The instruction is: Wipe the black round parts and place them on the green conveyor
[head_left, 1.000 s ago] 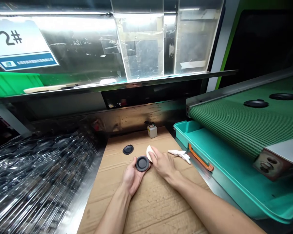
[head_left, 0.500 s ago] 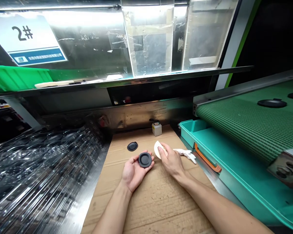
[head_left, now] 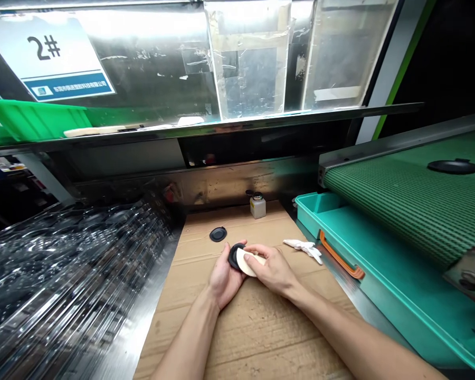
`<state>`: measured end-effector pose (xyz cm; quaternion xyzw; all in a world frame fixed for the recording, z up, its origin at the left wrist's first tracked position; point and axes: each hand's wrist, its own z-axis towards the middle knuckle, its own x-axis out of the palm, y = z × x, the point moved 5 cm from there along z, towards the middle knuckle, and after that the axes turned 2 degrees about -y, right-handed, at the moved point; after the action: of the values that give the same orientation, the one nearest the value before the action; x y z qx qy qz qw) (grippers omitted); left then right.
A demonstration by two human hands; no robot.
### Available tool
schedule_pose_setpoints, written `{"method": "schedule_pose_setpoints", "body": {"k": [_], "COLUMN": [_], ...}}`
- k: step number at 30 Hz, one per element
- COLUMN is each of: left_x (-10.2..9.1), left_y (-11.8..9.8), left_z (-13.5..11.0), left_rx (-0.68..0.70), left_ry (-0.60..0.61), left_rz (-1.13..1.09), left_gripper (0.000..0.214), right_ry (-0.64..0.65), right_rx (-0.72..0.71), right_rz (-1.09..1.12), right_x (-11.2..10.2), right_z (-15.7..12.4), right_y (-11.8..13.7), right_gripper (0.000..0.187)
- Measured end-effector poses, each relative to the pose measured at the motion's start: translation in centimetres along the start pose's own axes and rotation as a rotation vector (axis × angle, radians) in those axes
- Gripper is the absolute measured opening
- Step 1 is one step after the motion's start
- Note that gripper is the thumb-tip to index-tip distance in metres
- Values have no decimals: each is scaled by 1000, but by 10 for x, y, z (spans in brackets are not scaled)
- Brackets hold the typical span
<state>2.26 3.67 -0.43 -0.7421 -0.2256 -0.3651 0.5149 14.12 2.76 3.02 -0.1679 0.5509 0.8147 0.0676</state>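
Note:
In my left hand lies a small round black lid, its left rim showing and the rest covered. My right hand pinches a flat white pad, round-edged, and lays it over the lid's right side. Both hands are close together above a cardboard sheet. A second black lid rests on the cardboard beyond my left hand. Farther back stands a small whitish bottle with a dark top. A crumpled white cloth or glove lies to the right.
Stacked clear plastic trays with dark parts fill the left. At right, a teal bin with an orange handle sits below a green conveyor belt carrying black round parts. A metal shelf holds a green bin.
My right hand has moved left and brought the white pad onto the black lid. My left hand's fingers have curled up around the lid. The view has shifted slightly.

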Motion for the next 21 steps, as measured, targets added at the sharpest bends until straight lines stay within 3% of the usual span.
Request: {"method": "schedule_pose_setpoints", "body": {"k": [4, 8, 10, 14, 21], "left_x": [4, 7, 6, 2, 4], "left_y": [5, 4, 1, -3, -7], "left_z": [-4, -6, -5, -4, -6], "left_rx": [-5, -6, 6, -27, -11], "left_ry": [4, 9, -15, -74, -33], "left_rz": [47, 31, 4, -46, 1], "left_gripper": [39, 37, 35, 41, 36], "right_ry": [123, 273, 151, -225, -291], "right_rx": [18, 16, 12, 21, 47], "right_rz": [-29, -194, -266, -242, -134], "right_x": [-1, -13, -26, -42, -32], "right_z": [1, 1, 4, 6, 4], "right_y": [1, 1, 0, 0, -5], "right_gripper": [28, 26, 28, 33, 31]}}
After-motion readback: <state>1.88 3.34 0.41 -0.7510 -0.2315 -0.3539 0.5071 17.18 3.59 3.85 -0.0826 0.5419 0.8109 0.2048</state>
